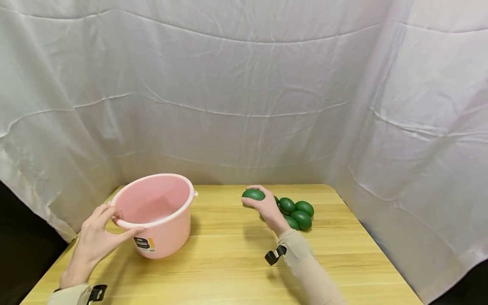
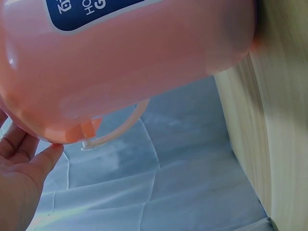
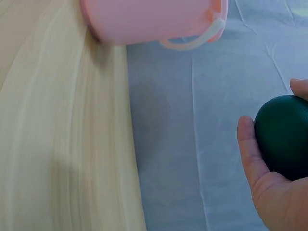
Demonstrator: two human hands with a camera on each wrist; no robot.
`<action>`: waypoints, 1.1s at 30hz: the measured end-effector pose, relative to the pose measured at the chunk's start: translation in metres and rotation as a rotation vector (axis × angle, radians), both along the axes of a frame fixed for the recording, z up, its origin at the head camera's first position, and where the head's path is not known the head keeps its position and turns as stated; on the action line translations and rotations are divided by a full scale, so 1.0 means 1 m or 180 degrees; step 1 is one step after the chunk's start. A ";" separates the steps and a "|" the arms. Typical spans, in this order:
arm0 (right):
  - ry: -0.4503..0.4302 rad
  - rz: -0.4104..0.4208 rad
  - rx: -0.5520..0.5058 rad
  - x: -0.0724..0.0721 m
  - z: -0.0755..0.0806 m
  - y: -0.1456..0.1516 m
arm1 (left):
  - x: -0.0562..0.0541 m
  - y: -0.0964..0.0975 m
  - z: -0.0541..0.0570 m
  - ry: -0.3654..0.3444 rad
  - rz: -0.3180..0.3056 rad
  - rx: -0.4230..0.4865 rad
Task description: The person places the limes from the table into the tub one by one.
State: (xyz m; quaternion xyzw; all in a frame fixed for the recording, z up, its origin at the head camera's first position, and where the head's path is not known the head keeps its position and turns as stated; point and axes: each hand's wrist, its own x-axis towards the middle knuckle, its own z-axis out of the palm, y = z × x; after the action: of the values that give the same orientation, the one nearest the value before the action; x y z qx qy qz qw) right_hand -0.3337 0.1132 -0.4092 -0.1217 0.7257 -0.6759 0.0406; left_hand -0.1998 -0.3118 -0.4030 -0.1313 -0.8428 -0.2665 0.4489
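On the left of the head view stands a pink bucket [image 1: 167,233], its mouth tilted a little toward me. My left hand [image 1: 93,237] holds its near left rim, thumb along the outside and fingers at the inner side. The left wrist view shows the thumb against the rim of the bucket [image 2: 144,62]. Raised above the table, my right hand [image 1: 267,209] grips a dark green avocado [image 1: 253,194] between thumb and fingers. In the right wrist view, this avocado [image 3: 284,134] is partly cut off by the frame edge. Several more avocados [image 1: 301,220] lie in a cluster beneath and beside the right forearm.
The wooden table [image 1: 225,262] spans the space between bucket and avocados. White cloth [image 1: 244,106] hangs behind and on both sides. A pale bail handle [image 2: 120,130] hangs from the bucket's side. Little of the bucket's inside bottom shows.
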 end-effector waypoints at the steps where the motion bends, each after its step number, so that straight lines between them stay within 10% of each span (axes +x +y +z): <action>1: 0.0013 0.0006 -0.0025 0.000 0.001 -0.002 | 0.000 0.000 0.000 -0.0002 -0.0004 0.0004; 33: 0.0292 0.0532 -0.0295 0.005 0.028 -0.084 | 0.000 0.000 -0.001 -0.0099 0.0014 -0.0018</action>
State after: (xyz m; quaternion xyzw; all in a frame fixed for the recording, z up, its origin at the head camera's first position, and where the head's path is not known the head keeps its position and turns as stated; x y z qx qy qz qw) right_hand -0.3291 0.0294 -0.3812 -0.2143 0.6821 -0.6967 0.0579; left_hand -0.1994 -0.3123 -0.4039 -0.1266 -0.8507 -0.2651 0.4359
